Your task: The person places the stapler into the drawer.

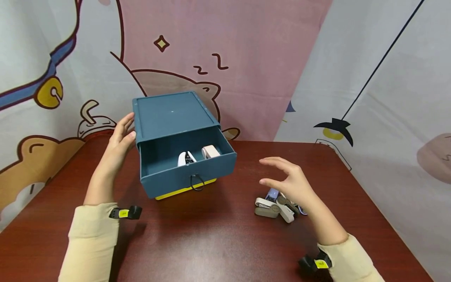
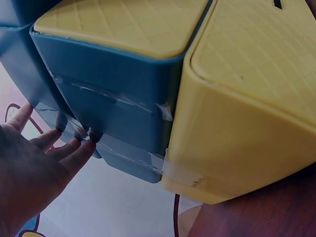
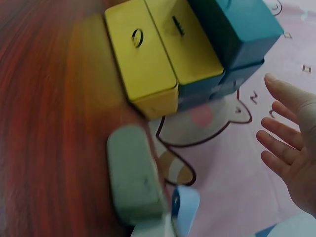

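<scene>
A blue drawer unit [image 1: 169,113] stands on the table with its top drawer [image 1: 211,168] pulled out. Inside that drawer lie a white mini stapler [image 1: 186,158] and a pale pink one [image 1: 210,151]. My left hand [image 1: 118,143] touches the unit's left side with extended fingers. In the left wrist view, those fingertips meet the blue casing [image 2: 113,113]. My right hand [image 1: 290,182] hovers right of the unit, thumb and fingers apart, holding nothing. Below it is a pile of mini staplers [image 1: 267,211] in grey, white and blue, partly overlapping.
Yellow drawers [image 3: 140,54] sit below the blue top drawer, with black ring pulls. Clear tape [image 2: 123,98] runs across the stacked casings. A cartoon-print curtain [image 1: 246,78] hangs behind the brown table [image 1: 218,243].
</scene>
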`<state>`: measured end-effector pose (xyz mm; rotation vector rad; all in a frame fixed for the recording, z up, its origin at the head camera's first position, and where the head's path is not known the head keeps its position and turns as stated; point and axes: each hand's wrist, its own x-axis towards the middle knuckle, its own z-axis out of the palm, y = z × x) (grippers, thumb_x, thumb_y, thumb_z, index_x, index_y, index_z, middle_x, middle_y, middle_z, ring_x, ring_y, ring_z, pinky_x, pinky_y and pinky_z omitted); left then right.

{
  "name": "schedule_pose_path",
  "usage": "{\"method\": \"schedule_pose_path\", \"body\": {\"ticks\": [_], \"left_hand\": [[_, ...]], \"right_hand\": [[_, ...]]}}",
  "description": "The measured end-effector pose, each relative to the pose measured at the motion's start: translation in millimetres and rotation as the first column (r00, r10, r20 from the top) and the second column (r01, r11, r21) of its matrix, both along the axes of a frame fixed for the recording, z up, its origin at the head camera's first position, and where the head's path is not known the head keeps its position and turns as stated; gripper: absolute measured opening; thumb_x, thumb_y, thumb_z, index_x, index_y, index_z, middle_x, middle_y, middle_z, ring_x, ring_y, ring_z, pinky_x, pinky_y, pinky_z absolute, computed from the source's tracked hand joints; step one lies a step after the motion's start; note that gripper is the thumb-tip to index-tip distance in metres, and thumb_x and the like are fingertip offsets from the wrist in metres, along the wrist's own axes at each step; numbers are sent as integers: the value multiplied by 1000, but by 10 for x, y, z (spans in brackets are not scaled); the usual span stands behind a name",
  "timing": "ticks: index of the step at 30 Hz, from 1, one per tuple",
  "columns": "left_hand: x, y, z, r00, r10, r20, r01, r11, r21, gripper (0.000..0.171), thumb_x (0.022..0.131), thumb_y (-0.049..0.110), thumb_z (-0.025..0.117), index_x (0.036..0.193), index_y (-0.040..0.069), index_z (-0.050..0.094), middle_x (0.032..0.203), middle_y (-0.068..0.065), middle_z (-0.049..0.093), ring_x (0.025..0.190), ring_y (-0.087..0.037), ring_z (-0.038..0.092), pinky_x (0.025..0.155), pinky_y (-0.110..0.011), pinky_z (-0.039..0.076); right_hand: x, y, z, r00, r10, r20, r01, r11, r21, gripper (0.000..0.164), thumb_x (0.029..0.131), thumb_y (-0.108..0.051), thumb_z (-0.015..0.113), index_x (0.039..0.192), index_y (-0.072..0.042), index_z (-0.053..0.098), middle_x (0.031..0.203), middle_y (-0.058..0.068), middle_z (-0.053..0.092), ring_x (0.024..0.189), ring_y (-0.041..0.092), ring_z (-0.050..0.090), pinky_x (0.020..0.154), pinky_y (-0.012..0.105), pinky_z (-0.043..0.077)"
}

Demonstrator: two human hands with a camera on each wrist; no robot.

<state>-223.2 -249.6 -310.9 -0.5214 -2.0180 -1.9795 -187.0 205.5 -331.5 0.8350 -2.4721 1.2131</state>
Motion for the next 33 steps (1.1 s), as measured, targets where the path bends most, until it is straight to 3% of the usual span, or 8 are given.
{"method": "schedule_pose_path", "body": {"ticks": [6, 12, 16, 21, 24, 28, 33], "left_hand": [[0, -5, 5, 1000, 1, 1, -1, 1000, 0, 63, 96, 24, 49, 152, 14, 22, 157, -10, 15, 140, -29, 18, 112, -46, 15], [-3, -4, 4, 1000, -4, 1, 4, 1000, 4, 63, 96, 24, 49, 152, 15, 22, 157, -10, 15, 140, -28, 18, 112, -46, 15], [-4, -3, 0, 1000, -5, 3, 5, 1000, 9, 63, 96, 24, 49, 153, 15, 22, 157, -10, 15, 140, -28, 18, 112, -46, 15], [-3, -4, 1, 1000, -5, 2, 5, 1000, 8, 63, 96, 24, 49, 153, 15, 22, 157, -10, 15, 140, -27, 18, 112, -46, 15], [1, -4, 5, 1000, -6, 2, 6, 1000, 8, 63, 96, 25, 49, 153, 15, 22, 157, -10, 15, 140, -27, 18, 112, -47, 15], [3, -2, 7, 1000, -9, 1, 9, 1000, 11, 64, 96, 25, 50, 153, 15, 22, 157, -10, 15, 140, -28, 18, 112, -47, 15], [5, 1, 5, 1000, -12, -2, 13, 1000, 14, 64, 96, 25, 50, 153, 14, 22, 157, -11, 15, 140, -28, 18, 112, -46, 15]], "right_hand": [[-111, 190, -178, 999, -44, -6, 44, 998, 36, 45, 78, -15, 81, 121, -15, 66, 120, -3, 62, 116, 15, 53, 97, 38, 40], [-171, 338, -304, 995, -55, 86, 51, 998, 40, 48, 78, -19, 81, 123, -14, 65, 123, -1, 60, 119, 20, 50, 96, 51, 39], [-214, 432, -377, 988, -51, 149, 42, 997, 63, 51, 80, -24, 80, 126, -13, 62, 127, 2, 58, 121, 23, 48, 89, 54, 44], [-272, 513, -471, 978, -38, 203, 15, 993, 114, 54, 80, -27, 79, 129, -11, 60, 129, 5, 57, 118, 27, 50, 82, 46, 50], [-296, 544, -515, 973, -25, 229, -5, 991, 132, 56, 80, -27, 79, 129, -7, 60, 129, 8, 57, 106, 30, 57, 77, 38, 52], [-318, 575, -560, 966, -25, 257, -13, 990, 142, 59, 77, -27, 81, 127, -4, 61, 127, 8, 58, 87, 25, 58, 68, 28, 49], [-350, 609, -616, 965, 2, 262, -43, 988, 151, 57, 75, -24, 83, 124, -2, 62, 120, 13, 62, 83, 21, 52, 67, 25, 44]]}}
